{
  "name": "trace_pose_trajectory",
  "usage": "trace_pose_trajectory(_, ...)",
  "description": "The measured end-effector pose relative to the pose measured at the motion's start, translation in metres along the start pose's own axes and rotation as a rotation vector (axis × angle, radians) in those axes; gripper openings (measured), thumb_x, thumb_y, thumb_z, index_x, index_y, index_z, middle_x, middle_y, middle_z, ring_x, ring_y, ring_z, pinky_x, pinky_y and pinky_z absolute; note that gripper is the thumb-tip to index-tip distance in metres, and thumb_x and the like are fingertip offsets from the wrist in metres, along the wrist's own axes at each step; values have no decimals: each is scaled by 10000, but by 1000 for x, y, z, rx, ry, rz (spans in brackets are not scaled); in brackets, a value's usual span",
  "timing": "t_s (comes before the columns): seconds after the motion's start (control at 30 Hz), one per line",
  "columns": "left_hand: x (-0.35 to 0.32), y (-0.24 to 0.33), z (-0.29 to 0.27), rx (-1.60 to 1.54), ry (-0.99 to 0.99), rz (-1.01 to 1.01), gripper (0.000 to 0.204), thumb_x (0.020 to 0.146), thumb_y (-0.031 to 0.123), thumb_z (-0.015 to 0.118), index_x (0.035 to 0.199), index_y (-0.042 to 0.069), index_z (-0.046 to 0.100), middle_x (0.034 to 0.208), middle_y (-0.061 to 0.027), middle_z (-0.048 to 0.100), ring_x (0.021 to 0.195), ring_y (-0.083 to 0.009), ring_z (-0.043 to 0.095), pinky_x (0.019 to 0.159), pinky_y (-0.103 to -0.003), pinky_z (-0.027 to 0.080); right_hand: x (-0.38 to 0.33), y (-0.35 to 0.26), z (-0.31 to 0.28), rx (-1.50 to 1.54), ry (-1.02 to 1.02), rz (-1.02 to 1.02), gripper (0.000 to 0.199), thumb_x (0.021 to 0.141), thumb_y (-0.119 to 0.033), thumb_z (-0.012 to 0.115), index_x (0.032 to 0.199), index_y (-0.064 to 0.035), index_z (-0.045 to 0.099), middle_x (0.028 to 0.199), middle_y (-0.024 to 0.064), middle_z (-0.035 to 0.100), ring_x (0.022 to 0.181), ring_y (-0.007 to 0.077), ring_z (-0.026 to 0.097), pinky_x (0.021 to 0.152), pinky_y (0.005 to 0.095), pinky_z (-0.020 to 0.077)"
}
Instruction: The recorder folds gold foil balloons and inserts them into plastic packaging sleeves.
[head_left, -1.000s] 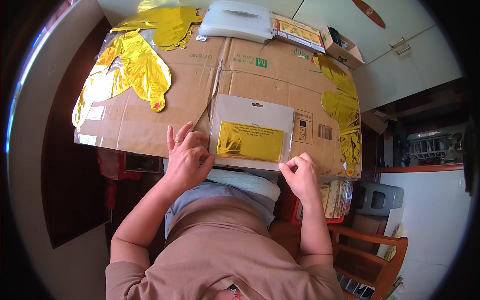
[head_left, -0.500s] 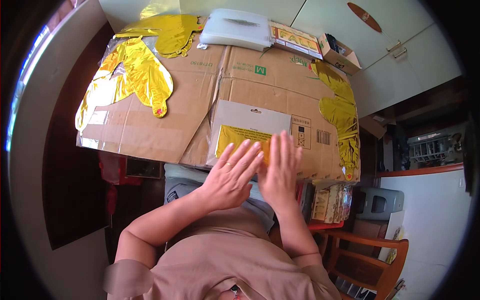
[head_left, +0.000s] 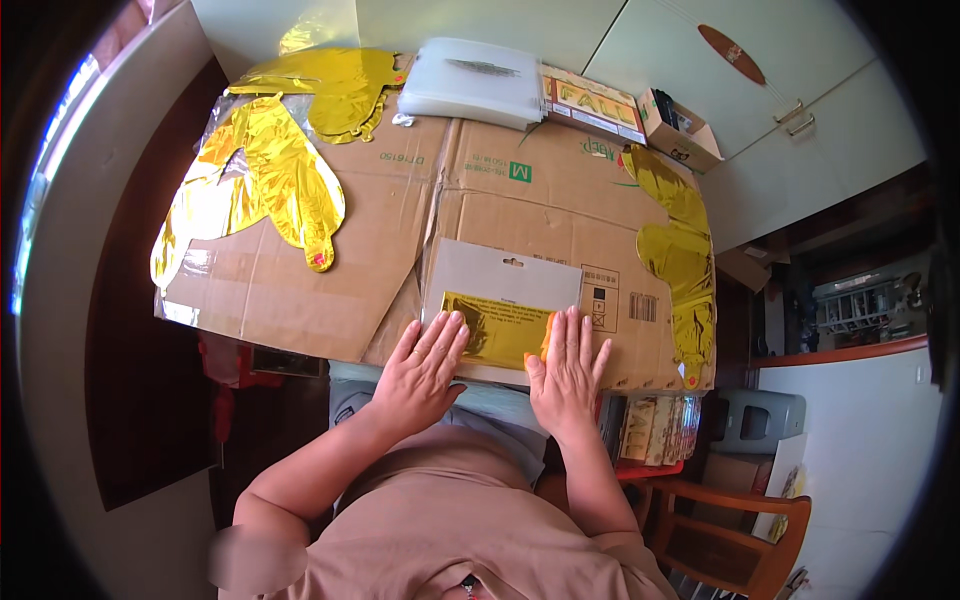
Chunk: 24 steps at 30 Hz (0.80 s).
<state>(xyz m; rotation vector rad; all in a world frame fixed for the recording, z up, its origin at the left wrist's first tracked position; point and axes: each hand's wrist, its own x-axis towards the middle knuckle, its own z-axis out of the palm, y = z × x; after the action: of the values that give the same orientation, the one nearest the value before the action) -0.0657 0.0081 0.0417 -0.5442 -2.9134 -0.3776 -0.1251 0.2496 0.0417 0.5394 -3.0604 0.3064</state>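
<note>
A flat pouch with a white hang-hole header [head_left: 510,272] lies at the near edge of the cardboard, with a folded gold foil piece [head_left: 497,338] showing inside it. My left hand [head_left: 422,370] rests flat at the pouch's left side, its fingers stretched out over the edge of the gold foil. On the other side my right hand [head_left: 568,372] lies flat with straight fingers, covering the pouch's right edge. A bit of orange material [head_left: 548,333] peeks out beside my right fingers; its kind is unclear.
Flattened brown cardboard [head_left: 370,215] covers the table. Gold foil balloons lie at the left [head_left: 262,180], far left [head_left: 345,85] and right [head_left: 675,250]. Along the back stand a stack of clear plastic sleeves [head_left: 470,80], a printed box [head_left: 595,105] and an open carton [head_left: 680,130]. A wooden chair [head_left: 740,500] stands right.
My hands have moved apart: the left one has shifted left and down, the right one slightly down. More of the gold foil between them now shows. The whole view has tilted slightly.
</note>
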Motion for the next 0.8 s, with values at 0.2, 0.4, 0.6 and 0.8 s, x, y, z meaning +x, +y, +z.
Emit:
trace_pose_trajectory(0.2,-9,-1,6,33,42,-72,902,820,343,752,1559,25,345,1640,-142,334,1532,-267,297,1243,-537,157,-6,11,-3,-62,-11,50,689,1059,-452,356,1610,-52,249,1688,174,185,1555,411,136,1209,660,1)
trace_pose_trajectory(0.4,-9,-7,18,118,204,-30,704,849,143,672,1502,29,435,1546,-150,482,1451,-284,445,1227,-553,202,-17,22,-9,-118,-17,138,683,1042,-429,405,1617,-94,253,1690,217,125,1554,443,90,1211,656,-11)
trace_pose_trajectory(0.6,-14,-9,18,105,206,-17,573,951,144,550,1505,33,453,1573,-127,454,1477,-263,408,1236,-525,202,-50,38,-25,-54,325,202,439,997,-292,563,1364,-53,553,1426,193,504,1271,362,494,1101,540,322)
trace_pose_trajectory(0.8,-28,-8,16,56,198,14,528,960,114,498,1481,29,488,1557,-134,473,1476,-274,409,1238,-521,200,-73,33,-8,1028,-18,518,404,1002,-389,656,1025,14,679,873,75,694,696,139,635,630,289,523)
